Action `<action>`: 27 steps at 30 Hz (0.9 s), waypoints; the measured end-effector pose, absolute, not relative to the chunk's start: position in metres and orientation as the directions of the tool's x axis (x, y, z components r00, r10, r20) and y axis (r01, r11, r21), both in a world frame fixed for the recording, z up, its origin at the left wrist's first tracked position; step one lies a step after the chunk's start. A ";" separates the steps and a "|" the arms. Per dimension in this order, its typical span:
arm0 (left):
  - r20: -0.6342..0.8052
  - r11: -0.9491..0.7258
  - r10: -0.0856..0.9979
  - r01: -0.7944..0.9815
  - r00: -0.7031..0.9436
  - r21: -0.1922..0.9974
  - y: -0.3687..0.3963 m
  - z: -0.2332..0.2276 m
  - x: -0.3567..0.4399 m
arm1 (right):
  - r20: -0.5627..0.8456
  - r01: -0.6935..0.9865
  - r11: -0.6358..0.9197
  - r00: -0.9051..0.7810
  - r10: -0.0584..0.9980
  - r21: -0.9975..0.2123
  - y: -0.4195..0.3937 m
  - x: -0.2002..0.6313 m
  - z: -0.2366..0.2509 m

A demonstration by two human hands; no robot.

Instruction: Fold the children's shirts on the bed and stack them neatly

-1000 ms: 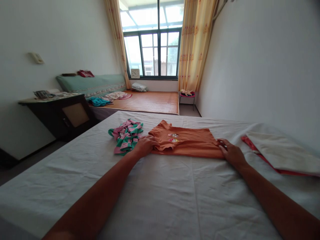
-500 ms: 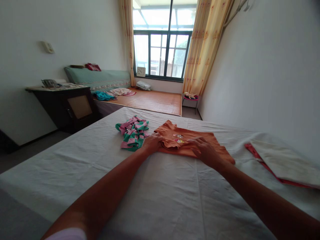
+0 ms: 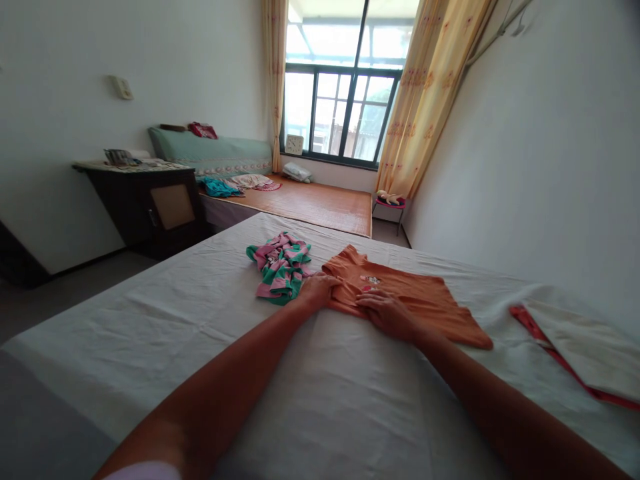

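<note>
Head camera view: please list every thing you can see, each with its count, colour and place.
orange shirt: 1, orange, flat on the near bed, centre.
striped garment: 1, pink and green, crumpled left of the orange shirt.
bed sheet: 1, white, covers the near bed.
folded cloth: 1, white with a red edge, right side of the bed.
cabinet: 1, dark, by the left wall.
far bed: 1, orange-brown mat, under the window.
clock: 1, white, on the window sill.
curtains: 2, yellow, beside the window.
stool: 1, pink seat, far right corner.
left hand: 1, on the shirt's left edge.
right hand: 1, flat on the shirt.
</note>
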State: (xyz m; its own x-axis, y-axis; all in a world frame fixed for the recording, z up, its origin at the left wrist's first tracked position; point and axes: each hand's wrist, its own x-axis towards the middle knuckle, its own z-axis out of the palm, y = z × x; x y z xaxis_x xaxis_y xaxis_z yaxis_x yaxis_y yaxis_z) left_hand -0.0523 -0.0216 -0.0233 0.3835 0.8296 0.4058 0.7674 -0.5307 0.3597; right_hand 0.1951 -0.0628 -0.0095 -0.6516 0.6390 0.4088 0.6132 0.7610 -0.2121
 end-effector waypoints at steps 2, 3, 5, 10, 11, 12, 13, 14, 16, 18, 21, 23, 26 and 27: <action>0.456 -0.515 0.823 0.783 0.338 0.349 -0.024 -0.018 -0.051 | 0.415 0.612 0.733 -0.609 0.676 -0.295 -0.067 0.196 -0.008; 0.498 -0.523 0.805 0.783 0.324 0.337 -0.026 -0.015 -0.048 | 0.439 0.632 0.699 -0.552 0.709 -0.334 -0.067 0.196 -0.007; 0.555 -0.592 0.743 0.755 0.374 0.284 -0.032 -0.012 -0.038 | 0.479 0.675 0.636 -0.446 0.756 -0.375 -0.065 0.195 -0.007; 0.356 -0.651 0.739 0.742 0.572 0.160 -0.045 -0.030 -0.009 | 0.321 0.760 0.610 -0.533 0.783 -0.224 -0.053 0.190 -0.029; 0.304 -0.632 0.761 0.761 0.573 0.148 -0.046 -0.034 -0.007 | 0.276 0.790 0.580 -0.522 0.807 -0.201 -0.050 0.194 -0.035; 0.264 -0.616 0.778 0.776 0.570 0.137 -0.046 -0.038 -0.005 | 0.239 0.822 0.539 -0.494 0.836 -0.184 -0.046 0.201 -0.041; 0.235 -0.604 0.789 0.786 0.568 0.127 -0.046 -0.040 -0.005 | 0.206 0.853 0.494 -0.459 0.864 -0.170 -0.042 0.212 -0.045; 0.215 -0.595 0.797 0.795 0.565 0.119 -0.046 -0.041 -0.005 | 0.176 0.881 0.448 -0.422 0.890 -0.154 -0.038 0.225 -0.048; 0.191 -0.577 0.812 0.810 0.552 0.110 -0.047 -0.039 -0.006 | 0.122 0.931 0.346 -0.332 0.935 -0.119 -0.030 0.259 -0.052; 0.171 -0.562 0.823 0.820 0.542 0.108 -0.047 -0.035 -0.006 | 0.078 0.970 0.231 -0.225 0.971 -0.078 -0.024 0.299 -0.053; 0.158 -0.546 0.834 0.831 0.528 0.103 -0.048 -0.032 -0.005 | 0.045 0.997 0.066 -0.065 0.997 -0.031 -0.020 0.353 -0.055; 0.156 -0.537 0.840 0.838 0.520 0.096 -0.049 -0.032 -0.004 | 0.040 0.999 -0.030 0.031 0.999 -0.017 -0.019 0.375 -0.055; 0.160 -0.537 0.839 0.840 0.520 0.085 -0.049 -0.033 -0.003 | 0.075 0.989 -0.147 0.147 0.986 -0.006 -0.022 0.374 -0.050; 0.164 -0.538 0.838 0.839 0.521 0.082 -0.049 -0.033 -0.003 | 0.117 0.989 -0.146 0.146 0.982 -0.003 -0.024 0.364 -0.047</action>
State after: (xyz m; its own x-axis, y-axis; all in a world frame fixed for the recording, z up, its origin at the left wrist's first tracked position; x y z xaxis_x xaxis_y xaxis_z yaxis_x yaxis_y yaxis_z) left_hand -0.0034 -0.0491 -0.0329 0.5207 0.8379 0.1637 0.8392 -0.5376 0.0824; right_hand 0.3640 -0.0242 -0.0471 0.1458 0.9823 0.1175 0.9892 -0.1464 -0.0034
